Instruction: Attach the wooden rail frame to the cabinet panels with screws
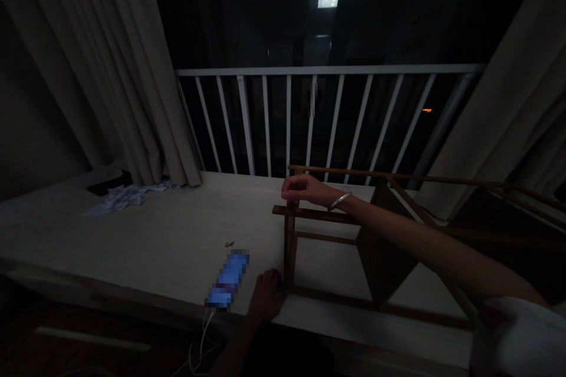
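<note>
A brown wooden rack [325, 238] with dark panels lies on its side on the pale ledge. My right hand [305, 188], with a silver bangle [339, 201] on the wrist, is just above the rack's near end. Its fingers are curled into a pinch, and whatever is between them is too small and dark to make out. Low at the same end, my left hand [267, 293] rests with bent fingers against the rack's bottom corner, seeming to grip it; shadow hides part of the fingers. A lit phone [229, 280] lies left of that hand.
White cable [204, 330] hangs from the phone over the front edge of the ledge [186, 235]. Small brown pieces [229, 244] lie behind the phone. Crumpled papers [119, 197] are by the left curtain [132, 70]. A white railing [327, 70] crosses the dark window.
</note>
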Demonstrator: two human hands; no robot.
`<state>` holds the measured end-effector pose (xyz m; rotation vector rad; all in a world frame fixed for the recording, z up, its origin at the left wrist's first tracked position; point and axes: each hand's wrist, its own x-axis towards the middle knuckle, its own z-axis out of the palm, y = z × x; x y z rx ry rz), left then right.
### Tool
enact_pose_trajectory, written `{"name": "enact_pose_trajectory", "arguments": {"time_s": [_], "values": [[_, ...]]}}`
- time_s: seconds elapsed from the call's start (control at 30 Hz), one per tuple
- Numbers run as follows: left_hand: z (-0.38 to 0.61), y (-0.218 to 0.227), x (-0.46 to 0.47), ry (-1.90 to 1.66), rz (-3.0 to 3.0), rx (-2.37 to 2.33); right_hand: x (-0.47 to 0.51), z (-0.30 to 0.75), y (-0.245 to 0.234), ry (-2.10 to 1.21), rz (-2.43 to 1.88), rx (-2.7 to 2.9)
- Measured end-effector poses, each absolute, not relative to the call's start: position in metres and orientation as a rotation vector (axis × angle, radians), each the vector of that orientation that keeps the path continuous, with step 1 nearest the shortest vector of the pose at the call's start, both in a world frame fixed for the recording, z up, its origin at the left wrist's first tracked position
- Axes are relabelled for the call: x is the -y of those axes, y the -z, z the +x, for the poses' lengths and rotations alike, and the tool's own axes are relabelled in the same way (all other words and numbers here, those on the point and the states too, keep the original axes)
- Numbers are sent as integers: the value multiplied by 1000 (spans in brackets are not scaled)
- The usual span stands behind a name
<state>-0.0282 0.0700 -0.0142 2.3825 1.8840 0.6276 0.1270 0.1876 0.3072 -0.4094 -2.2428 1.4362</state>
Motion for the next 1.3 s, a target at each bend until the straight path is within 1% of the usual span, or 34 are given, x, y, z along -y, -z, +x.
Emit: {"name": "enact_pose_trajectory", "arguments": {"time_s": [0.2, 0.5, 0.77, 1.3], "values": [[-29, 16, -70, -645, 2400, -1885, -185, 127, -310, -1530, -339, 2137], [-29, 13, -70, -627, 2404, -1898, -185, 130, -312, -1456, -340, 2189], [-31, 22, -72, -600, 2409, -1939, -187, 131, -311, -1386, -275, 2261], [-31, 15, -71, -611, 2389, -1907, -184, 130, -311, -1453, -250, 2217]]}}
